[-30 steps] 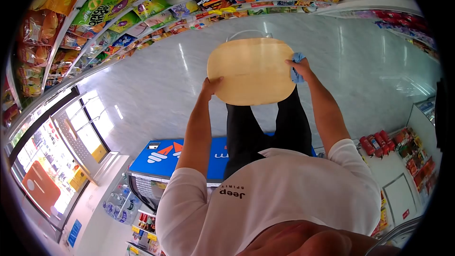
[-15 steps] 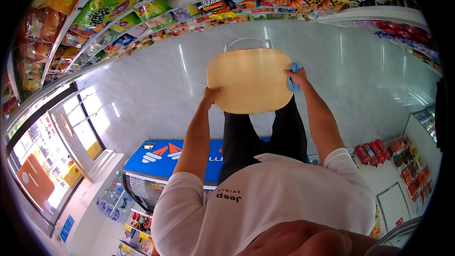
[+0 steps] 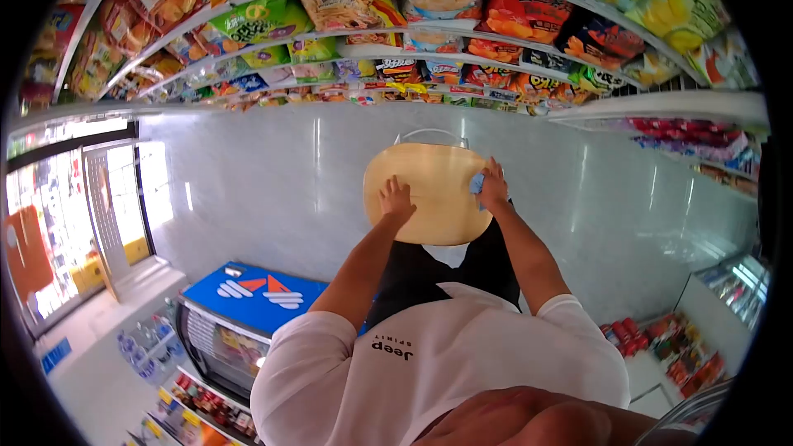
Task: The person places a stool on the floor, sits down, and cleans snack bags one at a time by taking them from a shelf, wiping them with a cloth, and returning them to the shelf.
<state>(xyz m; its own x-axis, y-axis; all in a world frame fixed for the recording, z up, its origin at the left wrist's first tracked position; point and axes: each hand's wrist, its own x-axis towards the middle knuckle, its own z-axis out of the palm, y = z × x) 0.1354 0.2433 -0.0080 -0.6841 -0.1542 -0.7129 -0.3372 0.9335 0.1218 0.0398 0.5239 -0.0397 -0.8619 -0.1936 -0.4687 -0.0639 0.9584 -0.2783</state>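
Observation:
A stool with a rounded pale wooden seat (image 3: 434,219) stands in front of my legs, and part of its metal frame (image 3: 429,134) shows beyond the far edge. My left hand (image 3: 397,199) rests on top of the seat, left of its middle, with fingers spread and nothing in them. At the seat's right edge, my right hand (image 3: 494,185) is closed on a blue cloth (image 3: 477,183) that touches the wood. Some of the cloth is hidden under that hand.
Shelves of bagged snacks (image 3: 347,8) curve across the far side. A blue-topped display cabinet (image 3: 256,293) is at my left, near bottled water (image 3: 153,351) and a glass doorway (image 3: 62,223). Red packages (image 3: 624,334) are low on the right. Grey floor (image 3: 248,173) surrounds the stool.
My left hand has moved from the seat's left edge onto its top, fingers now spread. My right hand remains at the right edge with the cloth. The view has tilted up toward the shelves.

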